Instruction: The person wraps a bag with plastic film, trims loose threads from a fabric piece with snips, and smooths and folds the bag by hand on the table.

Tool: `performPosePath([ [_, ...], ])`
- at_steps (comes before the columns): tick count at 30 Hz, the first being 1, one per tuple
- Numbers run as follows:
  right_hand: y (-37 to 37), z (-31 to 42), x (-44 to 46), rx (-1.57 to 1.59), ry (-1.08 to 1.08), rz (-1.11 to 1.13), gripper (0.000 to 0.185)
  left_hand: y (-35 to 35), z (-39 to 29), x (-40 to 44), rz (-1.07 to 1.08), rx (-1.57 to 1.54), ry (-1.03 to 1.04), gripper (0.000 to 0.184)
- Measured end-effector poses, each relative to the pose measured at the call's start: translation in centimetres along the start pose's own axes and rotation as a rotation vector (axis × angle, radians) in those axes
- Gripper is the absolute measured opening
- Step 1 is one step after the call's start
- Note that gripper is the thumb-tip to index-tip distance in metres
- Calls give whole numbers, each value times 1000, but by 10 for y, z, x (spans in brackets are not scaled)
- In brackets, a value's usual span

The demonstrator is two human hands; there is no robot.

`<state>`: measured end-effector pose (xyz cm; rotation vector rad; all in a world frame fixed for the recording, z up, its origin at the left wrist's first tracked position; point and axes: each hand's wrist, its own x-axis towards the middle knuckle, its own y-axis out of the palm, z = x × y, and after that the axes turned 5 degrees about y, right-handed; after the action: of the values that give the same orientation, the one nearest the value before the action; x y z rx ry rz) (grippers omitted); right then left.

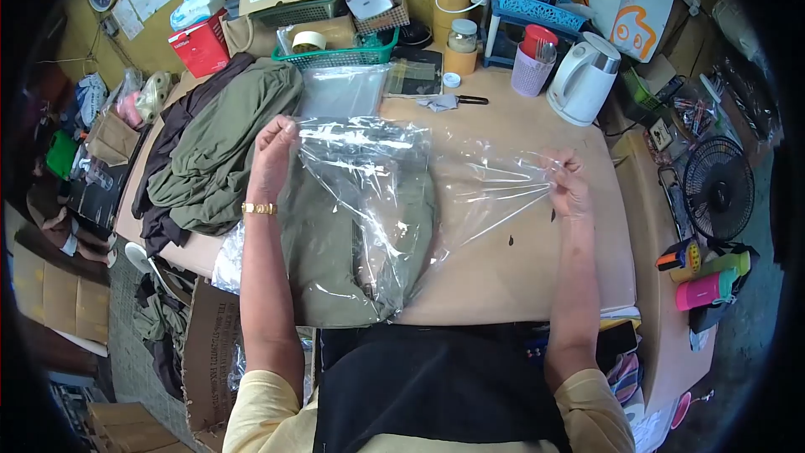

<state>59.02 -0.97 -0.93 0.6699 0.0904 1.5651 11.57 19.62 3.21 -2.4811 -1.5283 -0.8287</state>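
A clear plastic bag [495, 189] is stretched sideways between my two hands above the table. My left hand [272, 151], with a gold band on the wrist, pinches its upper left corner. On the right, my right hand [568, 184] grips the other side of the film with bent fingers. Folded green cloth [323, 235] lies under or inside the left part of the plastic; which of the two I cannot tell. Shiny creases run across the film and partly cover the cloth.
Piled green garments [226, 151] lie left of the bag. Behind are stacked clear bags [342, 91], a black-handled knife [472, 100], a green basket [335, 56], a jar [462, 36] and a white kettle [584, 80]. A black fan [719, 189] stands at right.
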Motion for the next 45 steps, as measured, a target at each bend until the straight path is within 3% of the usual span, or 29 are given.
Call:
performPosePath([
  [2, 2, 10, 8, -184, 93, -55, 21, -2, -13, 5, 28, -25, 29, 20],
  [6, 39, 19, 26, -1, -104, -282, 22, 3, -40, 20, 41, -226, 57, 24],
  [8, 40, 20, 31, 113, -182, -353, 23, 2, -49, 30, 202, -187, 107, 24],
  [10, 21, 21, 33, -108, -149, 20, 26, -8, -49, 36, 206, -155, 104, 25],
  [14, 27, 22, 20, -322, 5, -68, 28, -2, -50, 35, 167, -280, 127, 22],
  [16, 49, 18, 13, -602, 162, -171, 24, 16, -50, 29, 162, -364, 118, 20],
  [18, 43, 8, 8, -605, 154, -180, 21, 46, -59, 21, -51, -665, 66, 18],
  [19, 40, 4, 8, -609, 142, -187, 17, 63, -66, 21, -50, -666, 66, 18],
  [20, 51, 3, 11, -609, 143, -191, 17, 80, -74, 22, -257, -736, 20, 16],
  [21, 72, 0, 16, -282, -23, -286, 16, 89, -77, 21, -466, -800, -29, 15],
  [22, 83, -1, 21, 48, -192, -371, 14, 84, -68, 22, -463, -801, -32, 15],
  [23, 80, -3, 23, 47, -194, -372, 14, 83, -61, 24, -73, -863, 13, 14],
  [24, 75, -10, 26, 297, -262, -292, 11, 81, -56, 25, 319, -901, 57, 13],
  [25, 71, -15, 28, 546, -328, -205, 12, 84, -46, 19, 254, -564, 115, 14],
  [26, 71, -18, 29, 544, -328, -202, 12, 106, -50, 6, 99, -241, 36, 17],
  [27, 73, -21, 30, 338, -227, -34, 12, 133, -58, -5, 95, -15, -49, 20],
  [28, 78, -25, 30, 131, -128, 129, 11, 146, -50, -11, 225, -4, -64, 25],
  [30, 158, -27, 28, -439, -67, -240, 12, 174, -43, -25, 370, 355, -106, 35],
  [31, 173, -34, 25, -503, -71, -204, 13, 176, -24, -30, 426, 390, -113, 51],
  [32, 184, -38, 23, -567, -76, -167, 13, 184, -22, -34, 428, 389, -113, 51],
  [35, 207, -42, 25, -407, 67, -211, 10, 196, -23, -43, 399, 524, -82, 101],
  [39, 184, -55, 23, -484, 52, -221, 6, 199, -30, -52, 363, 603, -173, 97],
  [41, 171, -54, 23, -735, -33, -315, 8, 192, -20, -59, 362, 900, 39, 99],
  [42, 165, -57, 23, -737, -34, -315, 8, 191, -18, -61, 362, 899, 41, 99],
  [45, 165, -60, 18, -674, 50, -479, 8, 191, -19, -62, 328, 833, -100, 104],
])
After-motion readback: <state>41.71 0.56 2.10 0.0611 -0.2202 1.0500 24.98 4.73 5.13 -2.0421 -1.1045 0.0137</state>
